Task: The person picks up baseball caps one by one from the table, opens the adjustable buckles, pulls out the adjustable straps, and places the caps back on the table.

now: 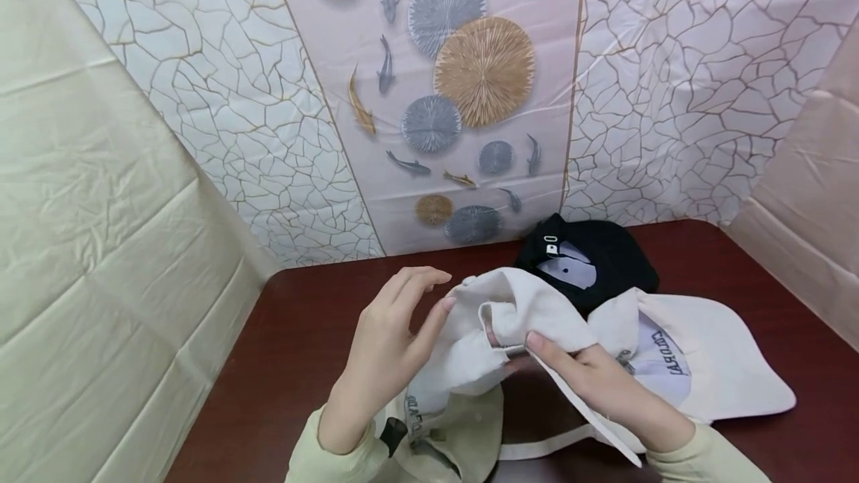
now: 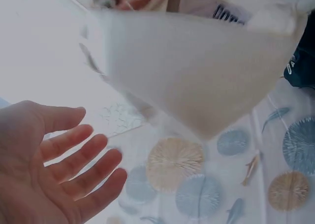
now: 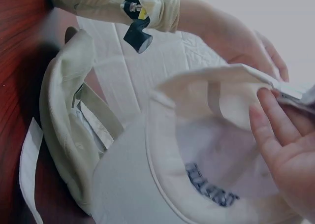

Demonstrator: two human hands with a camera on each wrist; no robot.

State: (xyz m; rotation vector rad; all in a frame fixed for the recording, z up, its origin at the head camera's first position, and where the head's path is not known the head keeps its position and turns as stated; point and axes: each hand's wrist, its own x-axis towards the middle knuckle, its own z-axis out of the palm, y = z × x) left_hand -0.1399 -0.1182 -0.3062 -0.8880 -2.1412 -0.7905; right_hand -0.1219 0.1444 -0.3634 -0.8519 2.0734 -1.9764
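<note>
A white baseball cap (image 1: 537,304) is held up over the table, its rear opening and strap towards me. My right hand (image 1: 607,390) pinches that cap near the strap, thumb on the outside and other fingers largely hidden behind the fabric. In the right wrist view, the fingers (image 3: 275,130) reach inside the cap, where dark lettering shows. My left hand (image 1: 379,349) is spread beside the cap's left side, fingers loosely bent. The left wrist view shows that hand (image 2: 64,170) apart from the fabric, holding nothing. Below lies a khaki cap (image 1: 479,431), partly covered.
Another white cap (image 1: 731,360) with dark lettering lies at the right. Behind it sits a black cap (image 1: 627,256) with a buckled strap. A narrow white strip (image 1: 546,447) crosses near the front of the dark red table (image 1: 302,334). Patterned cloth (image 1: 221,80) hangs behind.
</note>
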